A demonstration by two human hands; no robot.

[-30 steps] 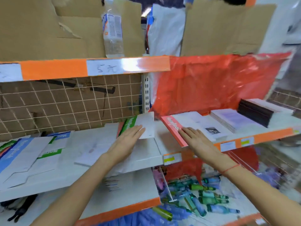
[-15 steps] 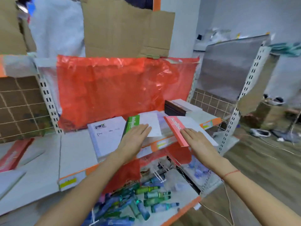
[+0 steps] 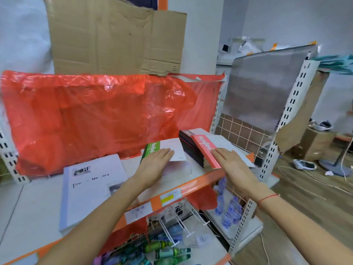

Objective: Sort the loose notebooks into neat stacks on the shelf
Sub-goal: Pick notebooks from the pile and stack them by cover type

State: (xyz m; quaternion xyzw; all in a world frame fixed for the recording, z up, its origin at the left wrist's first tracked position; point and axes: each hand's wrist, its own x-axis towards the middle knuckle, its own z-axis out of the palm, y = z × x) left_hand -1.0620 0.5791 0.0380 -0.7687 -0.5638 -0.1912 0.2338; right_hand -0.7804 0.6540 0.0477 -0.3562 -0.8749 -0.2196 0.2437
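My left hand (image 3: 155,165) lies with straight fingers on top of a green-and-white notebook (image 3: 166,148), its thumb hidden beneath, holding the book just above a pale stack (image 3: 177,168) on the shelf (image 3: 193,187). In the same way, my right hand (image 3: 230,162) holds a red-spined notebook (image 3: 205,148). That book tilts over a dark stack of notebooks (image 3: 188,147) at the shelf's right end. A large white notebook stack (image 3: 89,190) lies to the left.
Red plastic sheeting (image 3: 91,115) hangs behind the shelf, with cardboard (image 3: 114,35) above it. Below the shelf are wire hooks (image 3: 177,222) and several green and blue bottles (image 3: 168,249). A white slotted upright (image 3: 271,150) stands at the right, with cables on the wooden floor beyond.
I have carried both notebooks to the right, from the left shelf section to the one with the red sheeting. The red-spined book now sits over the dark stack.
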